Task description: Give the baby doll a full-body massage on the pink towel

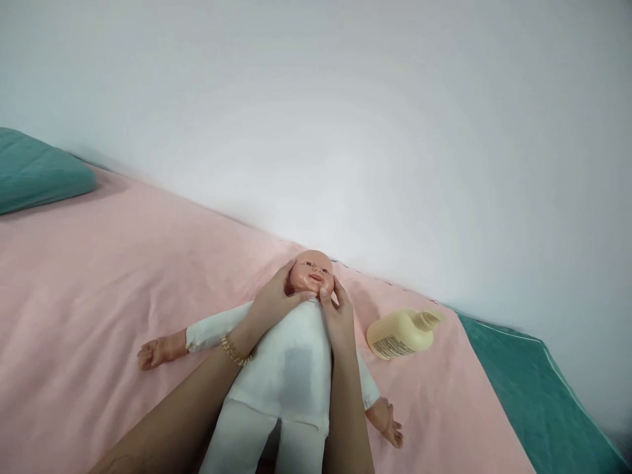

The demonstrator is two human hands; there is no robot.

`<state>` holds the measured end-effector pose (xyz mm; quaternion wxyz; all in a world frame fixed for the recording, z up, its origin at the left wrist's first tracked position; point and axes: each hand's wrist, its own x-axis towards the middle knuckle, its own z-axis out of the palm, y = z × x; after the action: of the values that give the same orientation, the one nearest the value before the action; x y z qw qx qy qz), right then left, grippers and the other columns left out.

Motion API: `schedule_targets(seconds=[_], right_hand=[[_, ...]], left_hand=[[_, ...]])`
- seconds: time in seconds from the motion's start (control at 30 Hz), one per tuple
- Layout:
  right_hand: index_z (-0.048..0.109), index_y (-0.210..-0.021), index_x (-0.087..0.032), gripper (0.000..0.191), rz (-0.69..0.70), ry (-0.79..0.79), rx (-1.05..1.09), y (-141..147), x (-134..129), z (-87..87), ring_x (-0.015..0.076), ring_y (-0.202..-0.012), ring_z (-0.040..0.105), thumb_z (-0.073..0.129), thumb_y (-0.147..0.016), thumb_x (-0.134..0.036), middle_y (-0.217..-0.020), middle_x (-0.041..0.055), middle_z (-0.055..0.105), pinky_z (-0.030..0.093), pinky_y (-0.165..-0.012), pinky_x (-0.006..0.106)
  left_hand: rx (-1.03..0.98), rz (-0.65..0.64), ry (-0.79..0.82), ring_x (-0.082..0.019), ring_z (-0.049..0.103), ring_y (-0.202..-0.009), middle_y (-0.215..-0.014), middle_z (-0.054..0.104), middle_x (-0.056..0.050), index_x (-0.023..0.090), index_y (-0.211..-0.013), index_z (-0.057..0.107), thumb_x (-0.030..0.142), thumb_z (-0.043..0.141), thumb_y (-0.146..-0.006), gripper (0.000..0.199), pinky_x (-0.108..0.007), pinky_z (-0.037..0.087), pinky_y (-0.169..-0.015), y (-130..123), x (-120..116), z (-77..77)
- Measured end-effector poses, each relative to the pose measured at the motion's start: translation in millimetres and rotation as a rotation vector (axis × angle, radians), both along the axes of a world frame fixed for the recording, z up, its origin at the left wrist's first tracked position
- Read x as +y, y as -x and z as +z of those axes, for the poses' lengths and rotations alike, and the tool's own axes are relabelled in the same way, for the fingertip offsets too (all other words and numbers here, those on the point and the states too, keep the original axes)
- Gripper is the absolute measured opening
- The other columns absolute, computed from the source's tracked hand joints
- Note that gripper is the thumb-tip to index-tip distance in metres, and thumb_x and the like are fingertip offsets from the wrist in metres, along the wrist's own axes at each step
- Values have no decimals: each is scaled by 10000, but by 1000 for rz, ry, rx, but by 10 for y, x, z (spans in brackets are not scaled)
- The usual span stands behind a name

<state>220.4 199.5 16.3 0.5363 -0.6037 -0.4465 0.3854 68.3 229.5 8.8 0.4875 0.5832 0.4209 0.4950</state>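
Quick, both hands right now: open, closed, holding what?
Left hand: holding one side of the doll's head, fingers curved around it.
Right hand: holding the opposite side of the doll's head.

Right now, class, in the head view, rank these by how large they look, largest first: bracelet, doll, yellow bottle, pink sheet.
1. Pink sheet
2. Doll
3. Yellow bottle
4. Bracelet
The gaps look clear, so no ties.
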Motion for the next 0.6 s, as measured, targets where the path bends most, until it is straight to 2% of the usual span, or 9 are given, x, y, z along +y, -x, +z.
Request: schedule_targets(seconds=[0.23,0.43,0.6], right_hand=[[441,-1428,-168,805,-14,-11,16,32,15,-27,276,-1246,580,763,-727,-400,-1394,114,566,530,-1005,369],[445,-1431,-189,747,10,-18,-28,-14,40,-78,268,-1240,582,710,-781,-444,-1411,102,553,500,-1038,391],[426,-1453,-232,717,32,-7,-30,-68,31,-101,266,-1265,561,652,-830,-504,-1426,74,542,478,-1058,404]], left_hand=[[42,17,24,-304,584,-1206,-1362,586,-100,233,-1391,480,381,714,-759,691,-414,494,-984,-10,53,-63],[122,46,35,-284,540,-1263,-1416,541,-88,240,-1412,453,434,656,-815,660,-402,463,-1023,-8,77,-76],[173,44,-18,-278,482,-1330,-1473,485,-82,241,-1458,412,451,551,-881,630,-416,405,-1083,1,85,-109]])
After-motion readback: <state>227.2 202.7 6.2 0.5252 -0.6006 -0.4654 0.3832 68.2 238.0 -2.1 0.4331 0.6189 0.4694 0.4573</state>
